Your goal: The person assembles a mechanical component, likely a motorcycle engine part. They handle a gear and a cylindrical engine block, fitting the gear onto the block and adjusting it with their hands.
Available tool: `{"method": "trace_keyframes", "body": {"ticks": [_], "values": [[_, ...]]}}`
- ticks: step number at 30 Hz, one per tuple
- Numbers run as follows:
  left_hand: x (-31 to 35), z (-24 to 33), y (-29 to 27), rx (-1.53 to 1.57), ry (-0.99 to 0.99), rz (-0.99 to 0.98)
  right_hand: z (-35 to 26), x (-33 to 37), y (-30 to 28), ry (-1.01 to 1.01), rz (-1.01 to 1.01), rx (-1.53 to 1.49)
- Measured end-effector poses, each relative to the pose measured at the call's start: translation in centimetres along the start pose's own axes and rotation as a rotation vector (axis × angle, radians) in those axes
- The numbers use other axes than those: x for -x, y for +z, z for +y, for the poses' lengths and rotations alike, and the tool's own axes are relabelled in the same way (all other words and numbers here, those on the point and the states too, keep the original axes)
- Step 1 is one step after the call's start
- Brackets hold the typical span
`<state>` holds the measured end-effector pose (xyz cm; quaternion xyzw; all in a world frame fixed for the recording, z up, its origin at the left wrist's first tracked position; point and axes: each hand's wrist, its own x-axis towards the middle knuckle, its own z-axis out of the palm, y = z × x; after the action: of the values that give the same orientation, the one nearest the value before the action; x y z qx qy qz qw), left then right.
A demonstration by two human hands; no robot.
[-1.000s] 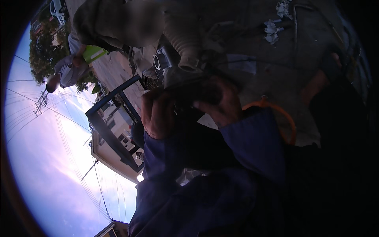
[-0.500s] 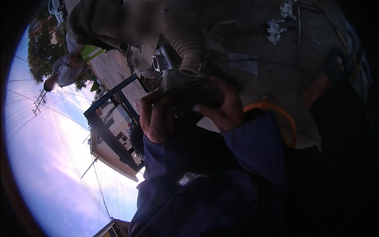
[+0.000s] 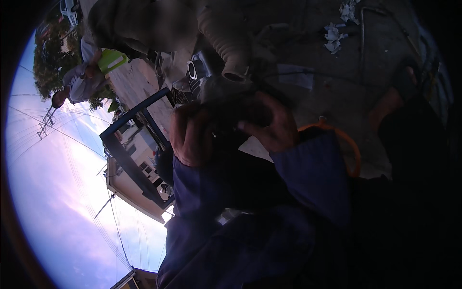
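Observation:
Both hands are closed around a dark, dirty part (image 3: 226, 103) in the middle of the view; deep shadow hides its exact kind and lower outline. My left hand (image 3: 190, 137) grips its left side with curled fingers. On the opposite side, my right hand (image 3: 275, 125) wraps its fingers over the part, its thumb pointing inward. Just beyond lies a ribbed, corrugated hose (image 3: 224, 41) with an open lower end. Beside that hose is a grey metal pipe with an oval flange (image 3: 193, 70).
A dark blue metal frame (image 3: 137, 113) stands at the left. An orange hose (image 3: 355, 154) curves at the right, near a bare ankle (image 3: 385, 107) and dark shoe. Crumpled paper (image 3: 333, 38) lies on the far floor. A person (image 3: 79, 84) is near a green object (image 3: 113, 60).
My left hand has shifted slightly upward, and the held part has tilted or shifted a little with it. Both hands keep their grip. The view has moved slightly.

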<state>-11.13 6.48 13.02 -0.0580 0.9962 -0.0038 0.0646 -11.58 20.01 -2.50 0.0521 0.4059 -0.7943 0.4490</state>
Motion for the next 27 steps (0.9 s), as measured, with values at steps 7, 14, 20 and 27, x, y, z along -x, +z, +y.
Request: {"method": "trace_keyframes", "body": {"ticks": [7,14,20,27], "values": [[-0.1,-0.3,-0.4,0.082,0.025,-0.002,-0.9,0.8,0.1,-0.041,0.013,0.230],[0.1,-2.0,-0.2,0.153,0.158,0.105,-1.1,0.9,0.6,-0.369,0.055,0.607],[-0.2,-3.7,1.7,0.194,0.252,0.229,-2.4,1.4,1.7,-0.603,0.130,0.882],[-0.2,-4.8,3.0,0.128,0.250,0.253,-1.6,1.1,1.8,-0.933,0.164,1.039]]}}
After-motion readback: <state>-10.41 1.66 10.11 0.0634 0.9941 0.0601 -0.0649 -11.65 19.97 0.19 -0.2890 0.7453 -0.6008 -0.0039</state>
